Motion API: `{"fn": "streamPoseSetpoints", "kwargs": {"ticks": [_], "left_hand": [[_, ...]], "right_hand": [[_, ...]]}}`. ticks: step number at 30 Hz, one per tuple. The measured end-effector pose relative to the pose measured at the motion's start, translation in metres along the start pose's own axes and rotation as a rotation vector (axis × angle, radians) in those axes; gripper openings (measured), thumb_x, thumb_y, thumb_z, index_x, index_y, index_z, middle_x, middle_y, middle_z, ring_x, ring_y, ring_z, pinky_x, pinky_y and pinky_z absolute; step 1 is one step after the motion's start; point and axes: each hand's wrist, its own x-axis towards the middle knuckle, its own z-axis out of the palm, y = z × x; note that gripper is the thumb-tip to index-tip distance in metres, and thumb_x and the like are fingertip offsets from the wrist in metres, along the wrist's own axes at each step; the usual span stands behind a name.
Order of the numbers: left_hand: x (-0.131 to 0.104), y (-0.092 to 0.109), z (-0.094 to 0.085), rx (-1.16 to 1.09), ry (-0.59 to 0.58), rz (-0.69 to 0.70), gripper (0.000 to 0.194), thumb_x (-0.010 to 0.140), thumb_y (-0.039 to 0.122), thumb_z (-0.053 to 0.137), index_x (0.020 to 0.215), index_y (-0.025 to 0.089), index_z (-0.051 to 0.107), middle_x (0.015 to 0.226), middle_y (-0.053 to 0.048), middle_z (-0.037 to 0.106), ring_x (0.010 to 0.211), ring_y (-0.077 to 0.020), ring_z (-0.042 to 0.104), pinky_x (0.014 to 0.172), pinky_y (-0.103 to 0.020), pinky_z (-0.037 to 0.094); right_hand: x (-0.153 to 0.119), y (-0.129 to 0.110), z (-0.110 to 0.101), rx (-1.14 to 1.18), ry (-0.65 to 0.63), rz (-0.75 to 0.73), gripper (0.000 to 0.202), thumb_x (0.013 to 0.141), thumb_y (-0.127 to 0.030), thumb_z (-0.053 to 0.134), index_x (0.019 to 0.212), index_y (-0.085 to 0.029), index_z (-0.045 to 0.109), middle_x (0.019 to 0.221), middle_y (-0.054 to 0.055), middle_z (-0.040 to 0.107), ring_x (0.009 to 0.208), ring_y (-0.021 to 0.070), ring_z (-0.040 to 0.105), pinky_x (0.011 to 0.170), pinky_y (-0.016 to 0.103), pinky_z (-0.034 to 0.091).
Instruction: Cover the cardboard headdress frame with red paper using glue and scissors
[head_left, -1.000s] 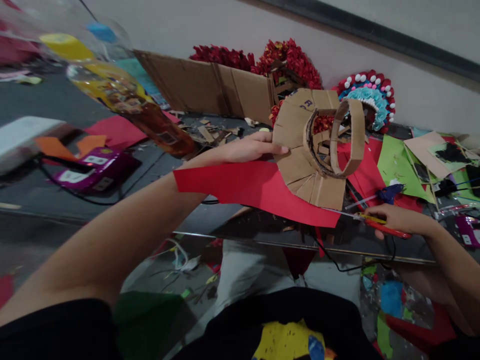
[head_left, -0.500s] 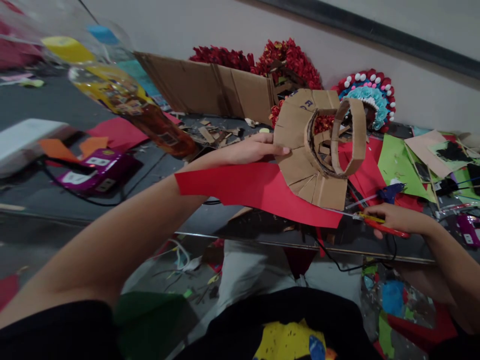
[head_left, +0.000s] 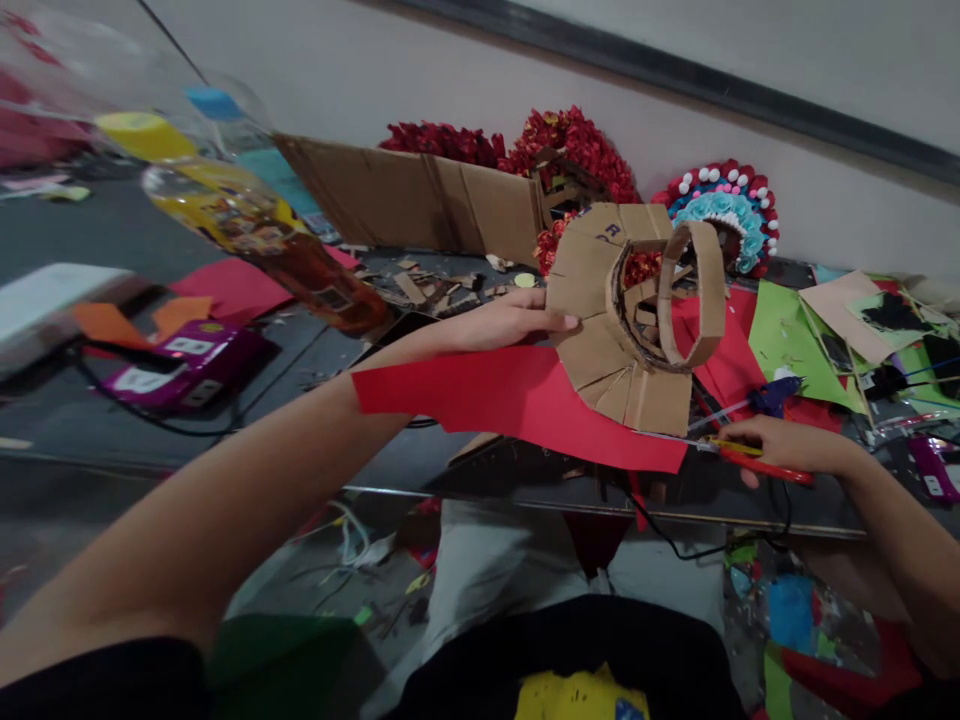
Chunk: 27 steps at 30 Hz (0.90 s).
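My left hand (head_left: 525, 318) grips the left edge of a curved cardboard piece (head_left: 589, 262), its thumb lying on top. A cardboard loop (head_left: 712, 300) stands up from that piece's inner curve. Red paper (head_left: 495, 392) lies against the underside of the cardboard and sticks out toward me and over my left forearm. My right hand (head_left: 780, 445) is closed round the handles of scissors (head_left: 761, 464) with red and yellow grips. Their blades lie along the lower edge of the cardboard, at the red paper.
A tea bottle (head_left: 330, 285) and a purple device (head_left: 187, 365) stand left on the dark table (head_left: 292, 365). Behind are a cardboard panel (head_left: 472, 205) and red decorations (head_left: 581, 145). A blue glue gun (head_left: 776, 393) and green paper (head_left: 795, 335) lie right.
The whole view has shifted slightly, with the scene sitting a little lower. Both hands keep their holds; the scissors and cardboard look almost unchanged relative to each other.
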Motion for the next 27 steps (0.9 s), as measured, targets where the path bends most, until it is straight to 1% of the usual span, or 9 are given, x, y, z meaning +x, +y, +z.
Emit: {"fn": "streamPoseSetpoints", "kwargs": {"ticks": [3, 8, 11, 16, 20, 25, 27], "left_hand": [[0.000, 0.000, 0.001, -0.013, 0.001, -0.007, 0.026, 0.065, 0.029, 0.071, 0.087, 0.017, 0.065, 0.086, -0.004, 0.071, 0.094, -0.0243, 0.064, 0.084, -0.034, 0.050], [0.001, -0.002, 0.001, -0.040, -0.005, 0.012, 0.035, 0.064, 0.033, 0.071, 0.096, 0.017, 0.065, 0.092, -0.004, 0.071, 0.094, -0.0235, 0.064, 0.084, -0.035, 0.051], [0.001, -0.002, 0.001, -0.023, 0.000, 0.013, 0.036, 0.064, 0.035, 0.071, 0.095, 0.017, 0.066, 0.093, -0.005, 0.071, 0.093, -0.0237, 0.065, 0.083, -0.035, 0.051], [0.001, -0.004, 0.001, -0.028, -0.005, 0.030, 0.037, 0.064, 0.035, 0.072, 0.096, 0.017, 0.066, 0.094, -0.005, 0.071, 0.096, -0.0246, 0.064, 0.086, -0.036, 0.050], [0.003, -0.006, 0.001, -0.018, -0.005, 0.043, 0.037, 0.065, 0.036, 0.071, 0.096, 0.017, 0.067, 0.095, -0.006, 0.071, 0.097, -0.0248, 0.063, 0.087, -0.037, 0.050], [0.003, -0.007, 0.001, -0.023, -0.008, 0.040, 0.038, 0.064, 0.038, 0.072, 0.096, 0.017, 0.067, 0.093, -0.007, 0.072, 0.095, -0.0246, 0.064, 0.086, -0.036, 0.050], [0.002, -0.006, 0.002, -0.031, -0.010, 0.052, 0.039, 0.063, 0.038, 0.072, 0.096, 0.017, 0.067, 0.093, -0.006, 0.072, 0.094, -0.0244, 0.064, 0.086, -0.036, 0.050]], "right_hand": [[0.001, 0.000, 0.000, 0.013, -0.018, -0.006, 0.011, 0.068, -0.024, 0.060, 0.077, -0.019, 0.061, 0.071, -0.001, 0.065, 0.069, 0.0163, 0.057, 0.063, 0.024, 0.040], [0.002, -0.004, 0.001, 0.000, 0.008, -0.024, 0.013, 0.068, -0.024, 0.059, 0.080, -0.019, 0.061, 0.076, 0.000, 0.067, 0.074, 0.0165, 0.058, 0.064, 0.024, 0.041], [0.003, -0.007, 0.001, -0.012, 0.023, -0.033, 0.014, 0.068, -0.027, 0.061, 0.080, -0.019, 0.059, 0.073, -0.001, 0.065, 0.073, 0.0168, 0.058, 0.064, 0.024, 0.041], [0.004, -0.009, 0.003, -0.029, 0.008, -0.020, 0.014, 0.069, -0.030, 0.061, 0.078, -0.020, 0.058, 0.073, -0.001, 0.065, 0.071, 0.0165, 0.058, 0.060, 0.024, 0.039], [0.005, -0.010, 0.003, -0.052, 0.033, -0.023, 0.014, 0.069, -0.028, 0.062, 0.080, -0.020, 0.058, 0.073, -0.001, 0.065, 0.074, 0.0170, 0.058, 0.064, 0.025, 0.040], [0.005, -0.010, 0.004, -0.012, -0.025, -0.054, 0.007, 0.074, -0.025, 0.055, 0.078, -0.020, 0.057, 0.069, -0.002, 0.065, 0.070, 0.0155, 0.058, 0.063, 0.024, 0.039], [0.005, -0.011, 0.004, -0.011, -0.016, -0.053, 0.005, 0.074, -0.023, 0.054, 0.077, -0.020, 0.056, 0.068, -0.002, 0.064, 0.069, 0.0150, 0.058, 0.062, 0.024, 0.039]]}}
